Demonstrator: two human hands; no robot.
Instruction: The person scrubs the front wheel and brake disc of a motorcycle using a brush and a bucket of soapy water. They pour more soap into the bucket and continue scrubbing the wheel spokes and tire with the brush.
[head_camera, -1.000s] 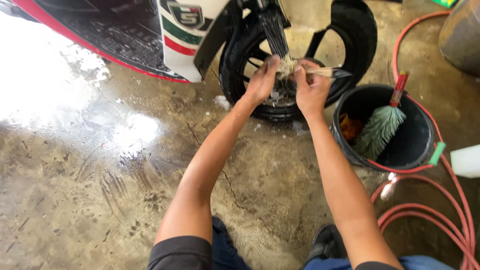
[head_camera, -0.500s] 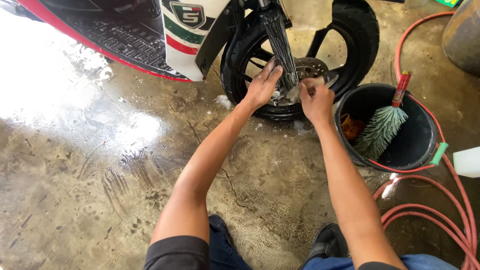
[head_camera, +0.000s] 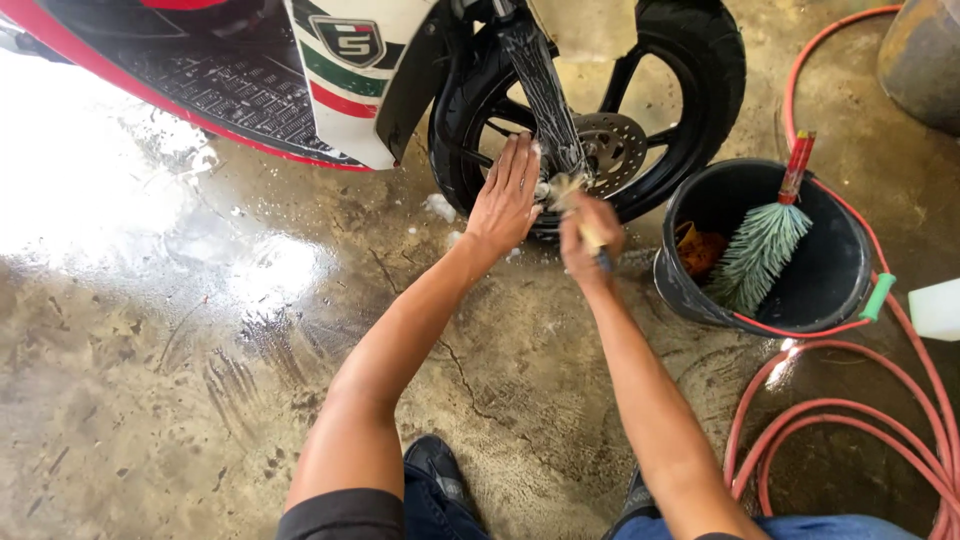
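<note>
R hand fist grips small brush at wheel; L hand fingers flat, open on tyre.

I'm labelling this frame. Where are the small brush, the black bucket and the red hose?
small brush (head_camera: 568, 190), head view, pale bristle tip.
black bucket (head_camera: 680, 290), head view, outer left wall.
red hose (head_camera: 745, 425), head view, coil's left bend.

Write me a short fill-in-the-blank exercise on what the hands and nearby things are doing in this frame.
1. The right hand grips a small ____ against the scooter's front wheel.
2. The left hand lies flat and open on the wheel's black ____.
3. A green-bristled brush with a red handle stands in the black ____.
4. A red ____ lies coiled on the wet floor.

Missing words: brush; tyre; bucket; hose
</note>
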